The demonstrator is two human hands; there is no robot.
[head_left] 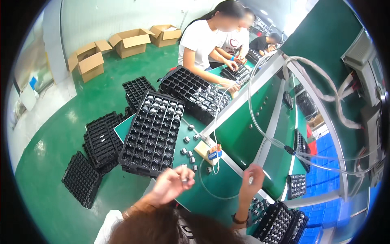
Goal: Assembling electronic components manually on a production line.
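My left hand (170, 188) is closed with a small silver metal part (185, 179) at its fingertips, just off the near edge of a black compartment tray (151, 136). Silver parts fill some of that tray's far pockets; most nearer pockets look bare. To the right, my right hand (251, 183) is raised over the green bench (207, 189), its fingers curled around a small, pale piece (250, 179) too small to name. Between the hands and beyond them lie several loose silver parts (190, 153). Near these, an orange and blue object (214, 152) rests by a pale block (203, 149).
Another stack of black trays (195, 91) stands beyond mine; more trays (101, 136) are stacked at left. Filled trays (276, 223) sit at lower right. Clear hoses (264, 136) hang from a metal frame (243, 97). Co-workers (203, 44) work farther along; open cartons (130, 42) line the wall.
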